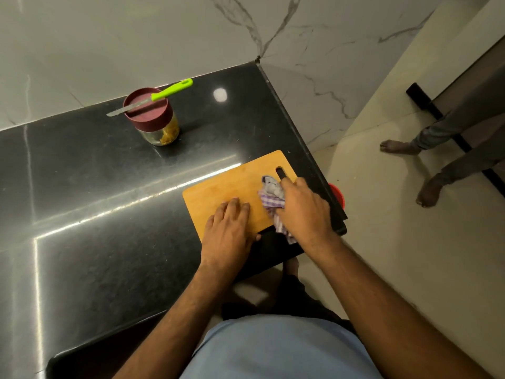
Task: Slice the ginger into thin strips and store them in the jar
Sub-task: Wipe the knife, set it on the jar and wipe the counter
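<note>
**Clean-up stage: ginger already stored**

The glass jar [161, 129] with maroon lid holds yellowish strips, apparently ginger; the green-handled knife [153, 98] rests across it. On the bare wooden cutting board [218, 187], the left hand [226, 228] presses flat and the right hand [303, 209] grips a checked cloth [270, 195]; the task is judged nearly complete.

glossy black stone counter [95, 214]; matt wooden cutting board [232, 184]; checked cloth [269, 196]; clear glass jar [161, 134] with matt maroon plastic lid [147, 110]; metal-bladed knife [153, 97], green plastic handle.
</note>
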